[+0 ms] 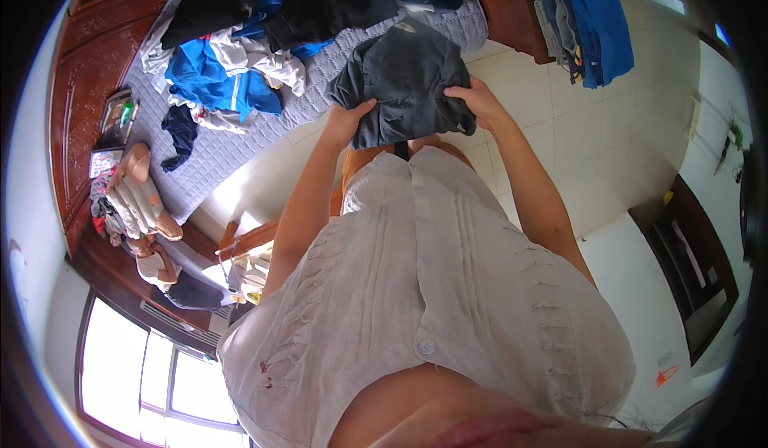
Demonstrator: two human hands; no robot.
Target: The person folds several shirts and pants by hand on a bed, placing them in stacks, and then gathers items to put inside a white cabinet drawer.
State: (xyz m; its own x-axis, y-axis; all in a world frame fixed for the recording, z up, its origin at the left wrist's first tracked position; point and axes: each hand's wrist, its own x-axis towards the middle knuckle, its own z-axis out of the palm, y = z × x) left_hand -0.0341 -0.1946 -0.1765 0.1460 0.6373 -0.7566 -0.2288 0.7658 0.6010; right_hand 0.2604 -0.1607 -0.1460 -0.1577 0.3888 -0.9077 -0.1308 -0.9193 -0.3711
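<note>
A dark grey cloth garment, partly folded and creased, is held up in front of my waist between both hands. My left hand grips its left side, the thumb lying over the cloth and the fingers hidden beneath. On the opposite side my right hand pinches the edge, thumb on top. The garment's far end reaches the near edge of a bed with a grey quilted cover. On that bed lies a loose heap of clothes, among them a blue garment with a white stripe and black pieces.
Folded blue and grey clothes hang over the reddish-brown wooden bed end at the right. A dark blue crumpled cloth lies near the bed's left side. Another person is at the lower left, near a window. Pale tiles cover the floor.
</note>
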